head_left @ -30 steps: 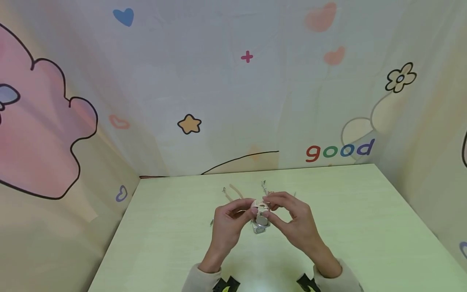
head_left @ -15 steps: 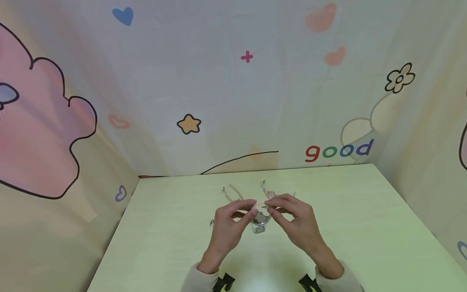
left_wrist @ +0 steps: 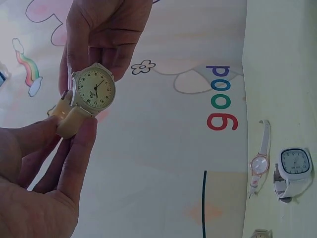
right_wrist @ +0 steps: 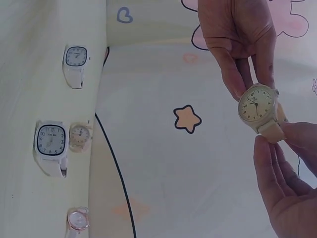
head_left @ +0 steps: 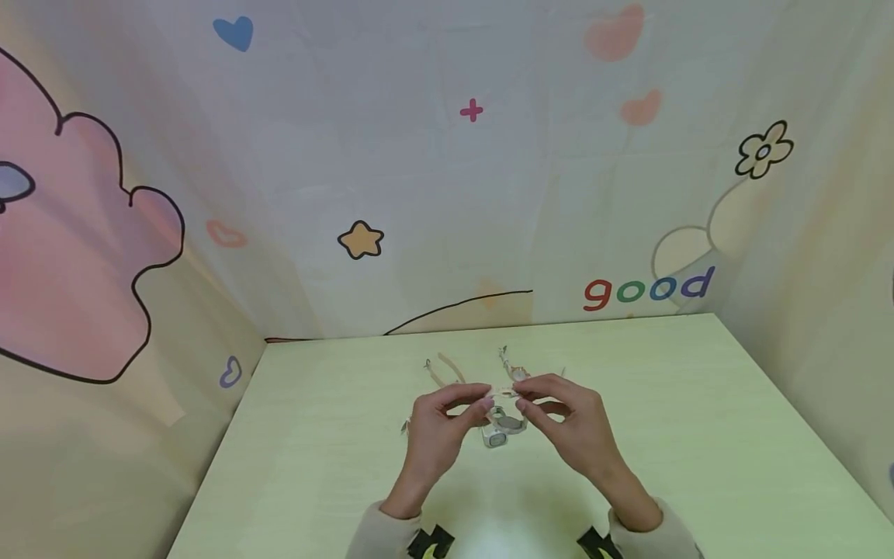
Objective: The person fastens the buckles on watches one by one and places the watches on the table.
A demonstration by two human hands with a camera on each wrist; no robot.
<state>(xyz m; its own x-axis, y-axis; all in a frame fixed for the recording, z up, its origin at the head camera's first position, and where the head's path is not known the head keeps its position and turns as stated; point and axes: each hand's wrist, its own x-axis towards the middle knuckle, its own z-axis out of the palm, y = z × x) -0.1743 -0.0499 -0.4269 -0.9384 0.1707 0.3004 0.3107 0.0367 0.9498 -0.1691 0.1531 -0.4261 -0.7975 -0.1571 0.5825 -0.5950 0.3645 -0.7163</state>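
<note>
Between both hands, above the table, is a wristwatch (left_wrist: 96,88) with a round cream dial and a beige strap. My left hand (head_left: 436,435) pinches the strap on one side, its thumb against the fingers. From the other side my right hand (head_left: 569,423) pinches the watch between thumb and fingers. The dial of the wristwatch (right_wrist: 257,103) faces the wrist cameras. Seen from above, the silver back of the wristwatch (head_left: 510,423) shows below the fingers. Fingertips hide parts of the strap, and I cannot tell whether its buckle is fastened.
More watches lie on the pale green table (head_left: 314,450): a white square one (left_wrist: 295,161), a rose-gold one (left_wrist: 259,165), a smaller square one (right_wrist: 76,56) and a small round one (right_wrist: 79,134). A beige strap (head_left: 451,368) shows beyond the hands. Printed cloth (head_left: 419,155) surrounds the table.
The held watch has tilted, and its silver back has shifted to the right. My right hand has moved slightly right, widening the gap between the fingertips. My left hand has hardly moved.
</note>
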